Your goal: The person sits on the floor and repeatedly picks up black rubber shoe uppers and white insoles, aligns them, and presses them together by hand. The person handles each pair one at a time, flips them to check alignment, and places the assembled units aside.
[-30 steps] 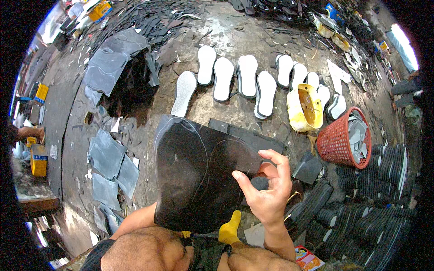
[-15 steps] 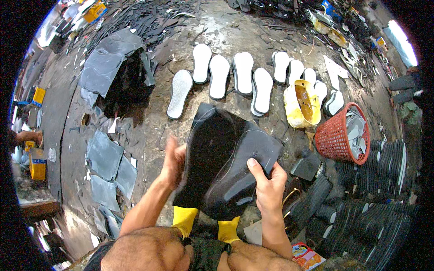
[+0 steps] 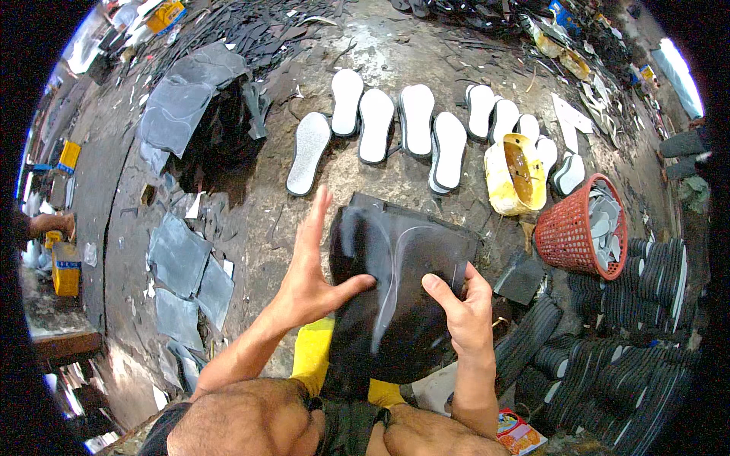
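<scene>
A black rubber sheet (image 3: 404, 292) with pale outlines drawn on its glossy face is held up between my knees. My right hand (image 3: 465, 308) grips its right edge, the thumb pressed on the front and the fingers curled behind. Against the left part of the sheet rests the thumb of my left hand (image 3: 312, 277). That hand's fingers stretch upward past the left edge, wide apart from the thumb and not gripping. Beyond the sheet, white-topped shoe soles (image 3: 376, 125) lie on the floor in uneven rows.
To the right stand a yellow cut-open container (image 3: 502, 182) and a red basket (image 3: 559, 234) of grey scraps. Stacks of black soles (image 3: 608, 376) fill the lower right. Grey sheet pieces (image 3: 179, 254) lie at left, below a draped sheet pile (image 3: 176, 102). Another person's hand (image 3: 53, 225) shows far left.
The sheet has turned more upright and its lit face now shows across its width. My left hand has gone from beside its left edge to resting its thumb on the front. My right hand keeps its grip.
</scene>
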{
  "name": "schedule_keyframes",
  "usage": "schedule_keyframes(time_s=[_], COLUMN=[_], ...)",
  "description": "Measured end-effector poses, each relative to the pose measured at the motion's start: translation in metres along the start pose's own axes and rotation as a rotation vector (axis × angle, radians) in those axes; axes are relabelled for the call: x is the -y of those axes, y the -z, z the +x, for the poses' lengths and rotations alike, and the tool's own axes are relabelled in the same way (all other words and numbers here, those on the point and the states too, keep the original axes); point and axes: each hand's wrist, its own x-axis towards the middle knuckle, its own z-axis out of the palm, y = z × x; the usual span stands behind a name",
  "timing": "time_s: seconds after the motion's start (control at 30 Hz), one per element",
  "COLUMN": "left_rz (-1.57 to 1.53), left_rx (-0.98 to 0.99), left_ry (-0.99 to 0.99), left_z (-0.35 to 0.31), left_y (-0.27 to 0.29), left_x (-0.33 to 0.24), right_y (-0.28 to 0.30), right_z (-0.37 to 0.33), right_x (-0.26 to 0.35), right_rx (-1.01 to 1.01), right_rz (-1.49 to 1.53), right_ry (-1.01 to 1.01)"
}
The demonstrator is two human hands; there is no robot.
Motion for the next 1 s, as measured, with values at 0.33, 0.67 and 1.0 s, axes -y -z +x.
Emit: schedule_keyframes(time_s=[0.33, 0.67, 1.0], left_rz=[-0.168, -0.257, -0.753], left_rx=[0.810, 0.505, 0.005], left_ry=[-0.086, 0.236, 0.496], left_z=[0.058, 0.029, -0.021], left_y=[0.022, 0.000, -0.017], left_x=[-0.007, 0.033, 0.078], right_y=[0.010, 0.008, 0.073], right_z=[0.014, 0.045, 0.055], right_x=[0.009, -0.003, 0.020], right_rx=[0.135, 0.249, 0.254], right_rz=[-0.224, -0.323, -0.629], right_ry=[0.034, -0.048, -0.199])
